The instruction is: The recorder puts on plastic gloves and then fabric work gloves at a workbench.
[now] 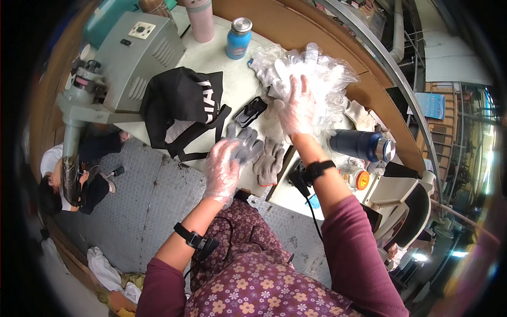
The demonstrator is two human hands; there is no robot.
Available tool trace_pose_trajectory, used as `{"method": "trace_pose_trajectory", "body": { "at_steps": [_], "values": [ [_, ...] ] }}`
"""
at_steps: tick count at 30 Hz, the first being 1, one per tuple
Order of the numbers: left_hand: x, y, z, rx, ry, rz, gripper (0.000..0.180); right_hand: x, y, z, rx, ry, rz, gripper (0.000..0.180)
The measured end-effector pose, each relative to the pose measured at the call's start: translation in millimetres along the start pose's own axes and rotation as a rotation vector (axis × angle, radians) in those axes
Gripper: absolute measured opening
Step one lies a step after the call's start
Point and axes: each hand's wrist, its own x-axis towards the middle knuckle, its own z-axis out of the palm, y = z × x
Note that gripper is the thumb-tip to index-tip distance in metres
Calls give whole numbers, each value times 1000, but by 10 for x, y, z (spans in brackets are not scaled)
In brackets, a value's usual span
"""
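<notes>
My left hand (222, 168), in a clear plastic disposable glove, lies at the table's front edge with its fingers stretched forward. They are next to a grey work glove (246, 145) and seem to touch it. My right hand (297, 108), also in a clear plastic glove, rests with extended fingers on a heap of clear plastic disposable gloves (334, 74). The heap hides part of the table beneath it. A pale knitted work glove (269, 162) lies between my hands, near the edge. Just beyond the grey glove is a black plastic holder (250, 111).
A black cloth bag (177, 105) lies at left, beside a grey machine (134, 58). Blue (238, 39) and pink (200, 21) bottles stand at the back. On the right are a dark blue flask (359, 146) and an orange-lidded jar (361, 180). A person (58, 169) sits low at far left.
</notes>
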Motion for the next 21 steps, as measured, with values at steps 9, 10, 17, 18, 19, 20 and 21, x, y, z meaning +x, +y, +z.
{"method": "trace_pose_trajectory", "body": {
  "at_steps": [9, 10, 17, 18, 19, 20, 21],
  "values": [
    [1544, -42, 892, -158, 57, -114, 29, 447, 959, 455, 434, -314, 480, 36],
    [1676, -69, 980, -143, 65, -104, 28, 424, 1060, 486, 584, -298, 540, 36],
    [1934, 230, 1388, 104, -71, 64, 31, 421, 1230, 318, 909, -120, 651, 43],
    [1923, 278, 1424, 210, -43, 125, 31, 465, 1218, 211, 591, -172, 629, 46],
    [1964, 270, 1429, 271, -99, 128, 27, 472, 1174, 116, 656, -191, 582, 53],
    [1964, 284, 1442, 255, -87, 112, 26, 450, 1135, 4, 725, -202, 540, 60],
    [2003, 256, 1440, 237, -77, 101, 24, 423, 1066, -71, 791, -207, 500, 68]
  ]
}}
